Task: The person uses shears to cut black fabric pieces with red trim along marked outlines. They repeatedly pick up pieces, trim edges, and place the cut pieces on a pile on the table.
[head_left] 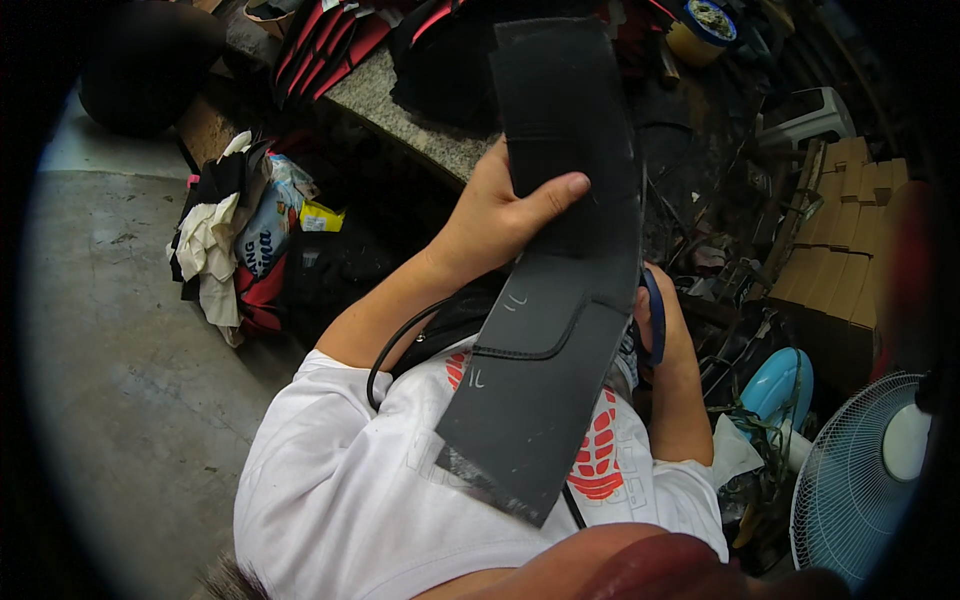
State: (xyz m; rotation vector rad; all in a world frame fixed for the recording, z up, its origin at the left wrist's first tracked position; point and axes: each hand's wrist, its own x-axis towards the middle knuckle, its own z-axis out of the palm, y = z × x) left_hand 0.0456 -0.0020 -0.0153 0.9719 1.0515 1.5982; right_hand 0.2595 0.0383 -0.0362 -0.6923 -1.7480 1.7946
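A long black sheet point(575, 245), leather-like, stretches from the bench edge down across my lap, tilted. My left hand point(505, 210) grips its left edge, thumb on top and fingers hidden underneath. A curved dark stitched line and small pale chalk-like marks cross its lower half. On the sheet's right side my right hand point(665, 300) is partly hidden behind it. Its fingers are closed around a dark blue loop handle point(655, 325) that looks like part of scissors; any blades are out of sight.
Red-and-black pieces point(330, 50) lie on the stone-topped bench point(400, 110) ahead. Cloth scraps point(215, 235) and a printed bag hang at the left. To the right are stacked brown cardboard pieces point(845, 230), a blue oval object point(778, 385) and a fan point(860, 480).
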